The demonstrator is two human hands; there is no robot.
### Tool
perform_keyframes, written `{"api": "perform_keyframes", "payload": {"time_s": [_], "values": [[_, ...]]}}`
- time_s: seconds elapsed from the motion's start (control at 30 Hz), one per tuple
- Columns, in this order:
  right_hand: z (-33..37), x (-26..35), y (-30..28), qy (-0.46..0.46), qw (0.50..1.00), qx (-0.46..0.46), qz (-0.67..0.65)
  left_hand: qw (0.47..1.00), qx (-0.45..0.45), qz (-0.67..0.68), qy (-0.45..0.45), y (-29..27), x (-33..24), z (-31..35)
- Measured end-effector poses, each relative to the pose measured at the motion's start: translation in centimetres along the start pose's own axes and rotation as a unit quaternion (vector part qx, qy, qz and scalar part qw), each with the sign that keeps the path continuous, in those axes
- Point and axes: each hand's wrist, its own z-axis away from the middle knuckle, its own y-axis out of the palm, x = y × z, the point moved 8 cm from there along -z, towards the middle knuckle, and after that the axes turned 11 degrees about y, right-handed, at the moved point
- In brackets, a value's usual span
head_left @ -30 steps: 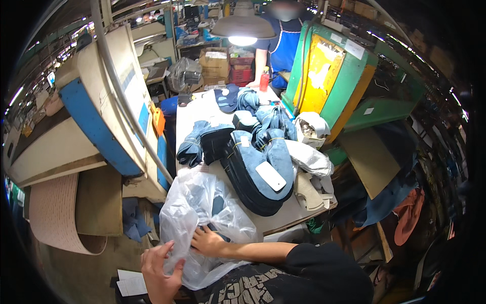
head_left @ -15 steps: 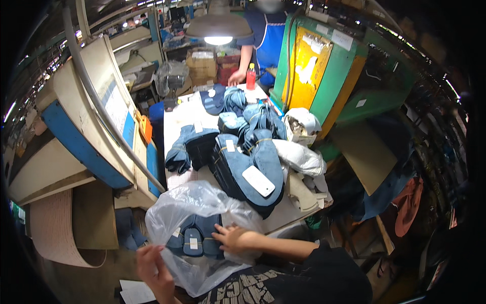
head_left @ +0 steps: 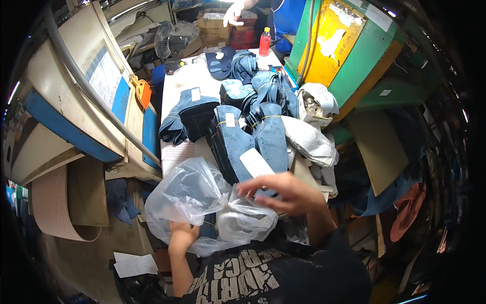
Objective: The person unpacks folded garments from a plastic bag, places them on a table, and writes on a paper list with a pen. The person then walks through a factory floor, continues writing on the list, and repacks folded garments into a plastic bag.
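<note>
A clear plastic bag (head_left: 190, 185) lies crumpled against my front, at the near edge of the table. Inside its mouth, a bit of dark blue cut pieces (head_left: 208, 226) shows, mostly covered by plastic and my hand. My left hand (head_left: 183, 234) is at the bag's near left side, its fingers hidden in the plastic. Over the bag's right part hovers my right hand (head_left: 286, 192), slightly blurred, fingers apart and holding nothing. Just beyond it, a flat white phone-like slab (head_left: 254, 163) rests on banded stacks of blue suede-like cut pieces (head_left: 235, 139).
More blue bundles (head_left: 198, 109) cover the white table (head_left: 174, 93). A red bottle (head_left: 265, 43) stands at the far end, near another person's hand (head_left: 234, 14). White sacking (head_left: 311, 139) lies right. Machines flank the table, one cream-and-blue (head_left: 76, 66), one green-and-yellow (head_left: 349, 66).
My left hand has gone from the bag's rim into its plastic. My right hand has left the pieces inside and risen to the right. The bag's mouth has partly collapsed; the view has shifted.
</note>
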Motion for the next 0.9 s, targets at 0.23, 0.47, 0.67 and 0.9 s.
{"api": "perform_keyframes", "payload": {"time_s": [0.23,0.47,0.67,0.9], "values": [[-0.3,-5.5,-3.2,0.185,0.883,-0.120,0.415,0.992,-0.065,-0.082,-0.068,6.3,0.0,-1.6],[-1.9,-7.4,-2.4,0.230,0.855,-0.106,0.453,0.974,-0.076,0.208,-0.054,3.5,4.2,0.6],[-3.9,-7.3,-2.3,0.185,0.871,-0.134,0.436,0.593,-0.579,0.529,-0.182,1.1,13.9,14.8],[-1.8,-8.2,-1.9,0.151,0.872,-0.146,0.443,0.713,-0.382,-0.063,-0.586,2.1,15.9,27.7]]}}
